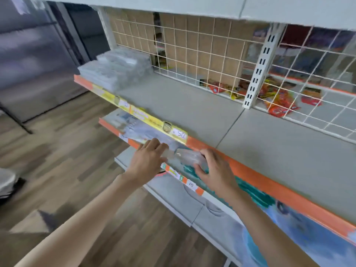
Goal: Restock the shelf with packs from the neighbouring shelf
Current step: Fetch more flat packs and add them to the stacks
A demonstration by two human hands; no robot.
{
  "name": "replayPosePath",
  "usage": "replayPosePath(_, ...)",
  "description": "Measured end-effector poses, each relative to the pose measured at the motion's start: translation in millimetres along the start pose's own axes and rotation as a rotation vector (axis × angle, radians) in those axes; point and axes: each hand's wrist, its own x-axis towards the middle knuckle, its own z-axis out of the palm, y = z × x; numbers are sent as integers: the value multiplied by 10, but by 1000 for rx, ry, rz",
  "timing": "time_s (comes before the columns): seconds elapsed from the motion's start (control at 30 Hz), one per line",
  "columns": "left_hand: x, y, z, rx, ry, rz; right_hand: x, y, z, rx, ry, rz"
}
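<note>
Both my hands reach under the orange edge of the upper grey shelf onto the shelf below. My left hand and my right hand hold the two ends of a clear plastic pack lying on that lower shelf. More clear packs lie to the left on the same lower shelf. A stack of clear packs sits at the left end of the upper shelf, whose middle is bare. The frame is blurred, so finger detail is unclear.
A white wire grid backs the upper shelf, with red and yellow snack packs behind it. Teal packs and blue printed packs lie on the lower shelf to the right. Wooden floor stretches left.
</note>
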Motion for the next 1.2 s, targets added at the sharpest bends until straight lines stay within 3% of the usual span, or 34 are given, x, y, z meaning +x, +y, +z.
replayPosePath(0.17, -213, -690, -140, 7, 3, -93, 273, -403, 574, 73, -76, -57)
replayPosePath(0.37, -66, -1165, -9, -58, 49, -146, 828, -446, 932, 130, -67, -76)
replayPosePath(0.63, 943, -2069, -17, 4, 95, -111, 2016, -346, 1556, 244, 30, -41)
replayPosePath(0.8, 1561, -2434, 49, -27, 135, -96, 2609, -161, 1689, 192, 85, -56)
replayPosePath(0.93, 1968, -2591, 263, -49, 96, 7, 2760, 72, 1783, 78, 121, 0)
replayPosePath(1.13, 2543, -2818, 748, -145, -1, 167, 2821, 351, 1926, -428, 98, 69)
replayPosePath(1.2, 2742, -2908, 871, -218, -16, 242, 2859, 372, 1988, -470, 74, 140)
